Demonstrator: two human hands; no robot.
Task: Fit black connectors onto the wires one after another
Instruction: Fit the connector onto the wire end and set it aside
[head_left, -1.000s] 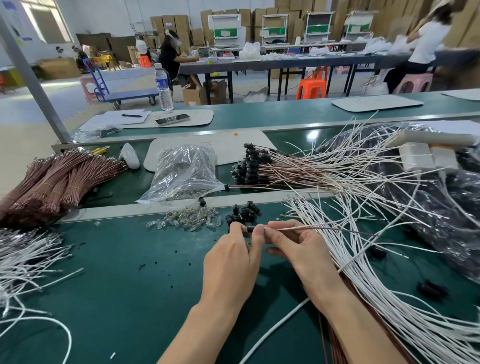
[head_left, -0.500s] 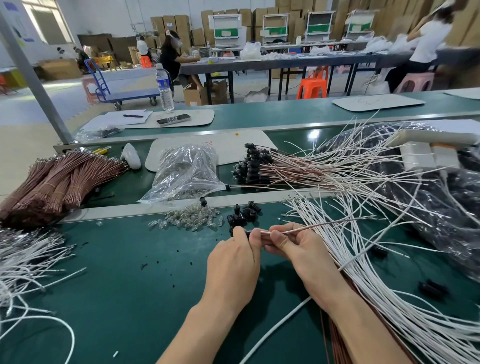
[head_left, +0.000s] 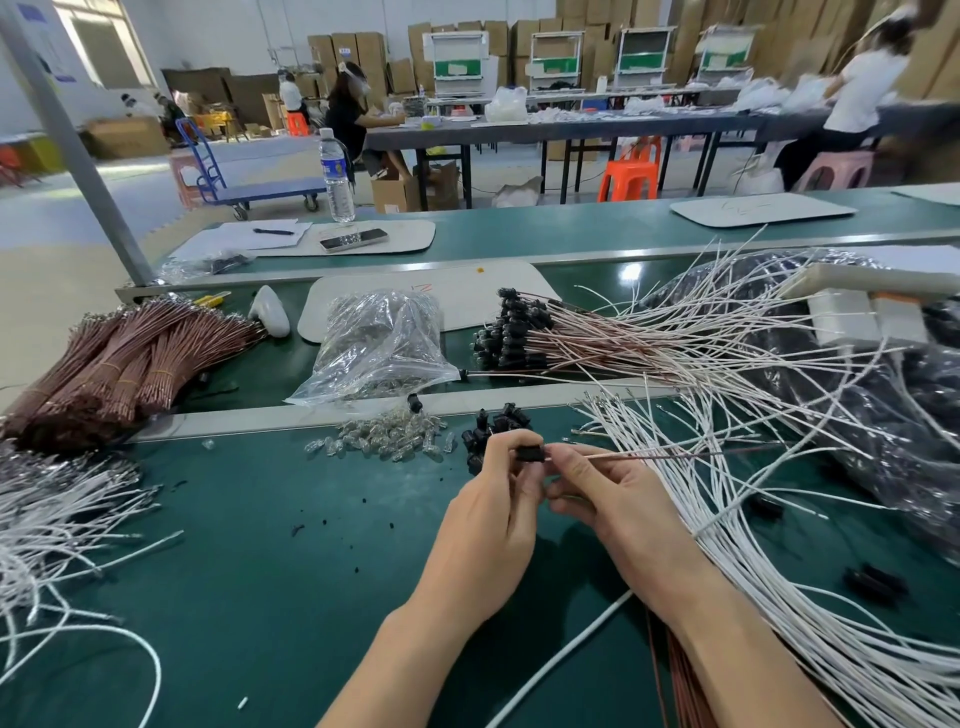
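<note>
— Head view: which step is in hand?

— A black connector (head_left: 530, 453) is pinched in the curled fingers of the left hand (head_left: 488, 525). A thin brown wire (head_left: 649, 456) is pinched by the right hand (head_left: 618, 514), its end at the connector's mouth. Both are held just above the bench (head_left: 260, 571), near its far edge. Insertion is judged begun, not yet seated.

— What is called for next?

— A straight push until the wire seats. The piece is then probably laid with the fitted bundle (head_left: 511, 332) past the far edge, and another connector taken from the loose pile (head_left: 493, 426).
</note>
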